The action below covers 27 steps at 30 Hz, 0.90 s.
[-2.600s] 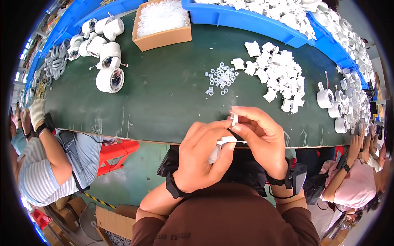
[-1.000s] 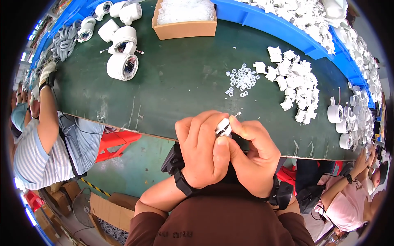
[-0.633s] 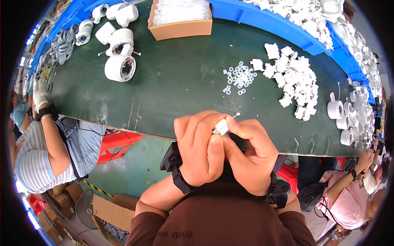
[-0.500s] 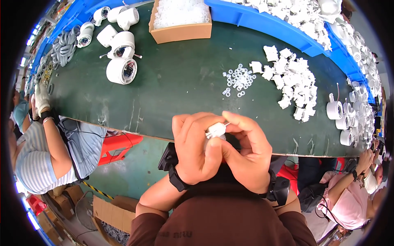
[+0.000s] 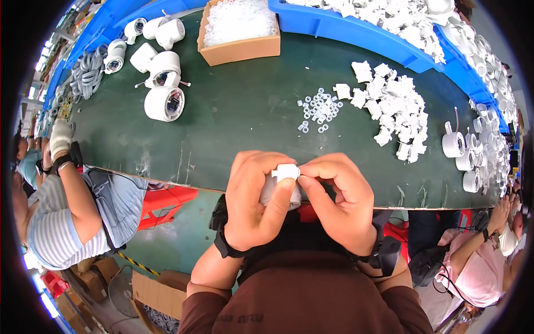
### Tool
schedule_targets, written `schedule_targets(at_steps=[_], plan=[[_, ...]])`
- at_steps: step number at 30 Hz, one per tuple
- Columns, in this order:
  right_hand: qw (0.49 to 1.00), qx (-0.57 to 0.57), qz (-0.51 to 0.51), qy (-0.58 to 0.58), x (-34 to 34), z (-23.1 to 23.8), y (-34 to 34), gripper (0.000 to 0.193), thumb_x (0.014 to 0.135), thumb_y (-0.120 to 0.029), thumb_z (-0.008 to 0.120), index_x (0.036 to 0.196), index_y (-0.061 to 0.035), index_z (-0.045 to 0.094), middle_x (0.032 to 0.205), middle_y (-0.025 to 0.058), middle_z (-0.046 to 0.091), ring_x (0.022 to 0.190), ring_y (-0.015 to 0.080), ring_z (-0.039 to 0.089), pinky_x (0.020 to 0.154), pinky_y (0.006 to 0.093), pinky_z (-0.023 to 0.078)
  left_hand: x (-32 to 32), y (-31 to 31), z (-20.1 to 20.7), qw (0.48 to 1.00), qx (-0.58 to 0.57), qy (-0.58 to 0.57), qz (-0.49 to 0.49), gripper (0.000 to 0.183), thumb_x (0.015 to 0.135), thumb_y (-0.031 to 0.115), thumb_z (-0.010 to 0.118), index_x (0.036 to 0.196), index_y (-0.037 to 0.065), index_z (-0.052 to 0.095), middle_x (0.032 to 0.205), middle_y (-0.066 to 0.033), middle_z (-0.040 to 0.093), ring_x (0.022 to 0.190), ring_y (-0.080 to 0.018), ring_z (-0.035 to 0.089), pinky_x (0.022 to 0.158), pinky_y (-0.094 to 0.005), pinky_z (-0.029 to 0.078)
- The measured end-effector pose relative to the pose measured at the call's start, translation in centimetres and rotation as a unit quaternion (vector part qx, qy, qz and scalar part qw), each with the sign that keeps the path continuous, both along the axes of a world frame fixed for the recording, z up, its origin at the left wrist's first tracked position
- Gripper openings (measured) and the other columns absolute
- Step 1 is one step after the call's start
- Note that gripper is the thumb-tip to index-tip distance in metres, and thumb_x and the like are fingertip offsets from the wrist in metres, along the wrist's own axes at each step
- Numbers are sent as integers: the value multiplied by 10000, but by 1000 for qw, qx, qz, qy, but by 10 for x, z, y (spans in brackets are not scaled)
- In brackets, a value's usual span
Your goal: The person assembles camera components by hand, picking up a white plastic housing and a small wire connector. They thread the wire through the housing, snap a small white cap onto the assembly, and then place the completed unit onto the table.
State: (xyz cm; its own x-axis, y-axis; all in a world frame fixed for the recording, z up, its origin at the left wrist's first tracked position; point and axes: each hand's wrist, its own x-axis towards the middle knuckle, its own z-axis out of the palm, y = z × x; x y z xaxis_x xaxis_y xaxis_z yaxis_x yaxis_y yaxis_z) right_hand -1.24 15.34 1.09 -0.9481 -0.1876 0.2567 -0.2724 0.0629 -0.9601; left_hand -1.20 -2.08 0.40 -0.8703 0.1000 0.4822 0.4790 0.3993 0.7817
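Note:
My left hand (image 5: pixel 248 203) is closed round a white camera housing (image 5: pixel 272 193), mostly covered by my fingers. A small white plastic piece (image 5: pixel 286 172) stands out at its top, between my left thumb and forefinger. My right hand (image 5: pixel 344 203) pinches at the right end of that piece, thumb and forefinger together. What those fingertips hold is too small to make out. Both hands are just off the table's near edge. Beyond them lie a small heap of translucent rings (image 5: pixel 321 107) and, to its right, a pile of white plastic brackets (image 5: pixel 394 106).
A cardboard box (image 5: pixel 239 51) of translucent rings stands at the far side. Blue bins (image 5: pixel 356 36) of white parts line the back. White cameras (image 5: pixel 164 103) sit at the left, more housings (image 5: pixel 453 143) at the right. Co-workers are on both sides; one wears a glove (image 5: pixel 60 138).
Both hands have shifted slightly, and the white piece is turned, showing more of its side and the housing below. The right fingertips have closed in on its end.

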Motion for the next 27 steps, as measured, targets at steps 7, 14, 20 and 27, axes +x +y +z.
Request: schedule_targets(at_steps=[7, 14, 20, 27], plan=[[973, 198, -117, 7, -48, -5, 40, 108, 946, 5, 679, 1049, -11, 706, 941, 60, 661, 811, 128, 635, 724, 257, 508, -4, 17, 14, 986, -162, 31, -9, 306, 793, 38, 755, 1093, 49, 692, 1044, -90, 719, 954, -319, 615, 854, -405, 481], [939, 312, -114, 83, -59, -13, 33, 105, 912, -5, 707, 1016, -16, 695, 906, 75, 655, 747, 162, 633, 695, 268, 501, -4, 17, 13, 986, -166, 27, 1, 306, 798, 56, 766, 1097, 61, 700, 1075, -81, 705, 968, -313, 610, 847, -406, 481], [982, 57, -61, -169, -47, 2, 42, 18, 968, -11, 667, 978, 4, 668, 933, 42, 701, 808, 96, 652, 745, 261, 529, -2, 9, 11, 980, -197, 5, 18, 318, 782, 87, 795, 1092, 93, 722, 1117, -75, 682, 969, -305, 610, 827, -402, 502], [969, -92, 49, -225, -17, 17, 31, 167, 959, 34, 671, 1115, 11, 727, 1062, 75, 704, 1007, 152, 671, 916, 289, 555, -4, 9, 9, 985, -173, 13, 14, 324, 755, 81, 806, 1064, 83, 708, 1107, -70, 680, 953, -301, 608, 808, -400, 494]])
